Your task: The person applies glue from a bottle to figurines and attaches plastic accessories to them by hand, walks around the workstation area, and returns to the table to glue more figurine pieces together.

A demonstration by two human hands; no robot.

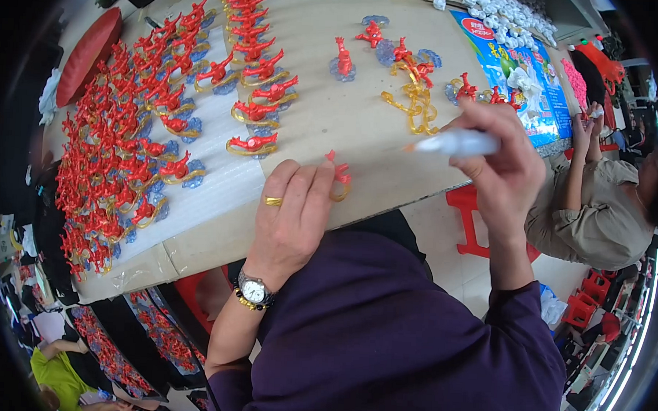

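Note:
At the table's near edge, my left hand rests with its fingers closed on a small red figurine, partly hidden behind the fingers. A yellow curved piece shows at the figurine's lower end. Over to the right, my right hand is raised, wrapped round a whitish squeeze bottle blurred by motion. Its narrow orange-tinted tip points left toward the figurine. Beyond the bottle lie loose translucent yellow ribbon pieces. Red figurines on clear blue bases, one of them a single upright figurine, stand farther back.
Rows of finished-looking red figurines with yellow ribbons fill the table's left side, partly on a white sheet. A red tray is at far left. A blue printed sheet and white pieces lie right. Another person sits there.

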